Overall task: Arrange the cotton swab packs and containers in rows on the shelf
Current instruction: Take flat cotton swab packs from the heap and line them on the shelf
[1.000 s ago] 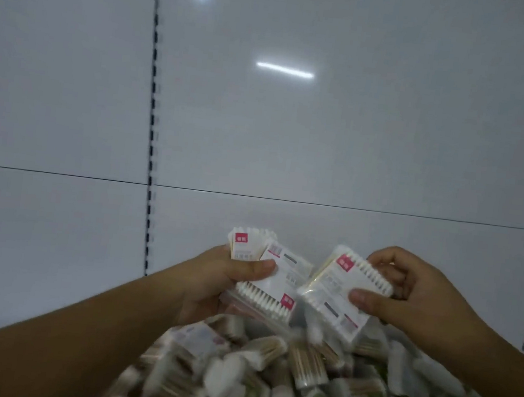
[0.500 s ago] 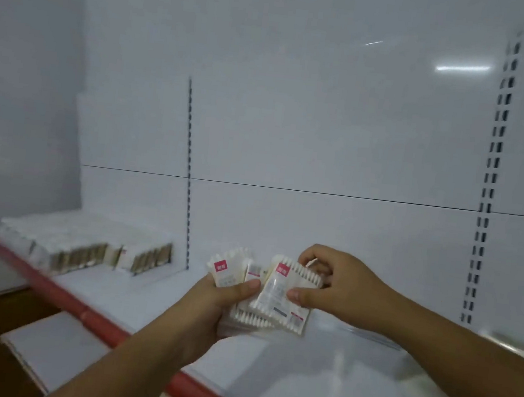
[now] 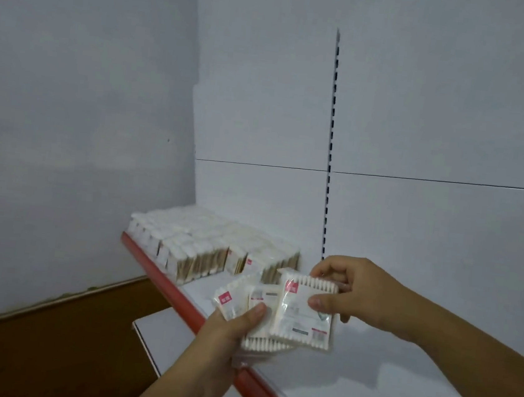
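**Shelf stocking: both hands holding packs above the front edge**

Left hand (image 3: 228, 335): grip clamped on a fanned bundle of cotton swab packs (image 3: 270, 300). The thumb lies across the top face and the palm is underneath; the other fingers are hidden. The bundle is in the air above the shelf's red front edge (image 3: 160, 276), not resting on it. Red labels show on the upper corners of the packs. The number of packs in the bundle cannot be told.

Right hand (image 3: 357, 294): grip pinched on a single pack (image 3: 299, 320), with the thumb on the near face and the fingers curled over the top right corner. This pack overlaps the right side of the bundle. Whether the two touch cannot be confirmed. A line of white swab tips shows along both its top and bottom edges.

Shelf (image 3: 379, 391): white surface, running from the far left corner towards the near right. Stocked packs (image 3: 209, 244) stand on edge in close rows at the far left end, against the back panel (image 3: 426, 119) and reaching the front edge. The held packs are near this block, to its right, and apart from it.

Surroundings: a slotted upright (image 3: 331, 141) runs down the back panel behind the hands. A lower shelf (image 3: 157, 333) projects beneath the red edge. A pale wall (image 3: 70, 95) stands to the left above a brown floor (image 3: 40, 352).
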